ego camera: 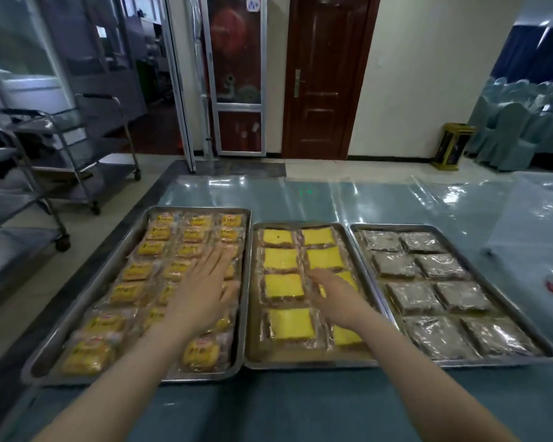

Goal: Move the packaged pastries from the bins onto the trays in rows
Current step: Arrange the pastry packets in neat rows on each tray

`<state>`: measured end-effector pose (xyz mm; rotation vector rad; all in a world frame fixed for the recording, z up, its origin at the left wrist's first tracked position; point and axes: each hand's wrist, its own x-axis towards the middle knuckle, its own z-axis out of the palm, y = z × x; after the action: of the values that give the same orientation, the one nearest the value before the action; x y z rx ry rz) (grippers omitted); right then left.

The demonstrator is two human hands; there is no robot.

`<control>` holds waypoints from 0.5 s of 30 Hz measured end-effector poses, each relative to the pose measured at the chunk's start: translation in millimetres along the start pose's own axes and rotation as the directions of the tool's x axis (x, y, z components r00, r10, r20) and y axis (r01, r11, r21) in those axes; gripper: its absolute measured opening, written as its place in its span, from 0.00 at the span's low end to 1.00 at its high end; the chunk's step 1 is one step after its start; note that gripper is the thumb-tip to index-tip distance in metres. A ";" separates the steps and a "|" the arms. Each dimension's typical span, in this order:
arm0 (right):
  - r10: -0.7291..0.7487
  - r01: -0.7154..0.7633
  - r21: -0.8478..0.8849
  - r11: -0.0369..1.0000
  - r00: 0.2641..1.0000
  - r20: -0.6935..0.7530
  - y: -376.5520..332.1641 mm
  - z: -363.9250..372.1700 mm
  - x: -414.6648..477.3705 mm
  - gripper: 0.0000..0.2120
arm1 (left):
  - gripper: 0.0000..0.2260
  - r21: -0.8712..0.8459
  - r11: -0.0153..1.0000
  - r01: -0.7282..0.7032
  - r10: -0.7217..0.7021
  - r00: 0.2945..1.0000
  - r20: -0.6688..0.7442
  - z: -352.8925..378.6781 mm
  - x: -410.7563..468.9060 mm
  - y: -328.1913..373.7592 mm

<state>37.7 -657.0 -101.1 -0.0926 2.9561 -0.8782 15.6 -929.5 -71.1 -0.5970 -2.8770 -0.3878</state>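
Observation:
Three metal trays lie side by side on the table. The left tray [93,282] holds rows of small wrapped yellow pastries [128,291]. The middle tray [253,314] holds wrapped yellow cake squares [283,285] in two columns. The right tray [524,323] holds dark wrapped squares [409,298] in two columns. My left hand [205,295] lies flat with fingers spread over the pastries in the left tray's right column. My right hand [336,298] rests on the cake squares in the middle tray's right column, fingers extended; I cannot tell whether it grips one.
The table [300,403] has a teal cover under clear plastic sheeting. A clear plastic bag [537,237] sits at the far right. Steel trolleys [77,145] stand on the floor to the left. A brown door [326,74] and a yellow bin [450,148] stand beyond.

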 end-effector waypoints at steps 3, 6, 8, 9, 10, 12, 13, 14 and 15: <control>0.058 -0.057 -0.023 0.998 0.997 0.053 77.1 -9.7 -0.8 0.24 | 0.30 -0.029 0.998 0.048 -0.045 0.995 0.094 45.8 11.0 40.1; 0.033 -0.029 -0.070 0.997 0.998 0.062 122.6 -13.8 -0.5 0.23 | 0.29 -0.073 0.993 0.094 -0.084 0.987 0.134 81.1 22.6 69.9; 0.000 0.005 -0.068 0.998 0.997 0.079 137.4 -10.5 -1.6 0.20 | 0.29 -0.088 0.990 0.110 -0.091 0.976 0.200 101.0 28.3 84.3; -0.026 0.033 -0.061 0.998 0.994 0.101 142.7 -6.5 -2.4 0.20 | 0.28 -0.102 0.988 0.115 -0.089 0.969 0.230 111.7 30.2 90.0; -0.057 0.066 -0.058 0.996 0.990 0.132 147.6 -1.1 -3.3 0.20 | 0.28 -0.115 0.987 0.117 -0.083 0.962 0.260 122.5 32.1 95.4; -0.090 0.115 -0.114 0.987 0.975 0.201 155.3 11.3 -5.4 0.23 | 0.26 -0.082 0.993 0.086 -0.053 0.938 0.343 143.5 33.9 103.8; -0.084 0.125 -0.174 0.977 0.971 0.224 158.5 17.7 -6.8 0.25 | 0.26 -0.034 0.998 0.055 -0.038 0.919 0.391 153.8 33.6 105.9; -0.073 0.128 -0.231 0.964 0.970 0.232 161.0 23.8 -8.8 0.26 | 0.25 0.015 1.000 0.027 -0.031 0.898 0.438 162.9 32.3 106.5; -0.066 0.129 -0.271 0.954 0.971 0.229 162.3 29.1 -10.5 0.26 | 0.25 0.052 0.999 0.013 -0.037 0.874 0.484 170.1 29.9 105.0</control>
<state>43.6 -536.3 -213.8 -0.3289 2.8648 -0.4116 11.4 -776.7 -203.3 -0.7411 -3.3632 -0.1885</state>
